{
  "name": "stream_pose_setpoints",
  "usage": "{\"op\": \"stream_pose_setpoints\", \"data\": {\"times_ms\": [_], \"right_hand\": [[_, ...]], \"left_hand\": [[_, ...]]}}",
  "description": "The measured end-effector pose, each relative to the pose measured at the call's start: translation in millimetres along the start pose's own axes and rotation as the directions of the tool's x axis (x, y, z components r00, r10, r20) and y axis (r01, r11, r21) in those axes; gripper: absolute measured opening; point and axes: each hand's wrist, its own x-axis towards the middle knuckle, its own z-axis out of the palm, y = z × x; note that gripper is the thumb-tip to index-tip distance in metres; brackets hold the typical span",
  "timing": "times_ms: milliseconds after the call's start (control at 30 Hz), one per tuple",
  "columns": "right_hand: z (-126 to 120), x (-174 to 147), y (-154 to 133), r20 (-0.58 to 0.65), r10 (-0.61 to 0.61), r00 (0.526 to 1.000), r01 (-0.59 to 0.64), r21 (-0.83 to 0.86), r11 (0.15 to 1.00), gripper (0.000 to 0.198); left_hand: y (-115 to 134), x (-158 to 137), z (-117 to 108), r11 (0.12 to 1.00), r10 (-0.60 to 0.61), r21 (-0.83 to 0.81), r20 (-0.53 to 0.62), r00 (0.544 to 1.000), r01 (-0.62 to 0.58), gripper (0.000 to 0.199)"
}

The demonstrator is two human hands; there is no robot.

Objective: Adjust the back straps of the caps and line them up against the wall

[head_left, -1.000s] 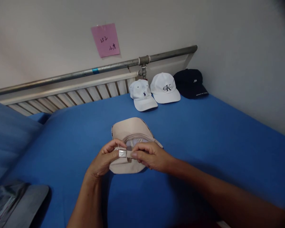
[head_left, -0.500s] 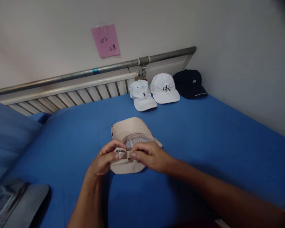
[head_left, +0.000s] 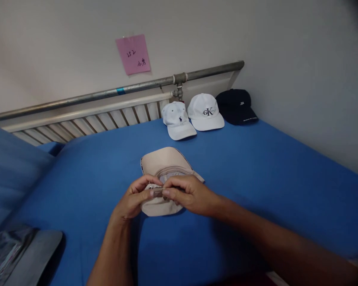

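A beige baseball cap (head_left: 164,157) lies upside down on the blue sheet, its brim pointing away from me and its inside showing. At the near side of the cap is its back strap with a metal buckle (head_left: 158,192). My left hand (head_left: 134,198) pinches the strap at the buckle's left end between thumb and fingers. From the right, my right hand (head_left: 189,194) pinches the strap close beside the buckle, thumb on top. The fingertips of both hands nearly meet and hide part of the strap.
Against the radiator (head_left: 107,119) stand a small white cap (head_left: 178,119), a white cap with black letters (head_left: 205,113) and a black cap (head_left: 235,107). A grey cap (head_left: 35,254) lies at the lower left. A blue curtain (head_left: 14,171) hangs on the left.
My right thumb has come closer to the buckle and covers its right end. The short light stretch of strap seen between them is now hidden. Both hands have shifted slightly right.
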Motion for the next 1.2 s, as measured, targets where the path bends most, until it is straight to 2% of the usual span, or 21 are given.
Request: {"op": "stream_pose_setpoints", "data": {"times_ms": [67,200,333,500,700,900,1100,1200], "right_hand": [[-3,-2,-4,-0.047,-0.027,0.999,0.026,-0.038,0.999,0.004],[-10,-5,-4,-0.076,-0.03,0.997,0.024,-0.079,0.997,0.007],[-10,-5,-1,-0.081,-0.044,0.996,0.039,-0.061,0.997,0.005],[-6,-5,-2,-0.05,-0.042,0.998,0.04,-0.036,0.999,0.007],[-12,-6,-5,-0.088,-0.024,0.996,0.014,-0.109,0.994,0.014],[-10,-4,-7,-0.038,-0.044,0.998,0.042,-0.062,0.997,0.011],[-17,-7,-8,-0.047,-0.085,0.995,0.074,-0.2,0.977,0.02],[-18,-8,-7,-0.029,-0.064,0.998,0.058,-0.154,0.986,0.018]], "left_hand": [[0,0,0,1.0,0.009,-0.013,-0.032,0.999,-0.009,0.019],[0,0,0,0.999,0.003,-0.035,-0.073,0.997,-0.005,0.022],[0,1,3,0.999,-0.036,-0.001,-0.049,0.998,0.036,0.026],[1,0,9,0.991,-0.107,0.076,-0.028,0.994,0.109,0.02],[1,0,8,0.992,-0.086,0.083,-0.078,0.993,0.093,0.022],[-2,2,7,0.984,-0.121,0.128,-0.017,0.993,0.122,0.02],[-1,0,5,0.986,-0.067,0.145,-0.072,0.995,0.077,0.023],[0,0,7,0.984,-0.075,0.156,-0.073,0.995,0.085,0.022]]}}
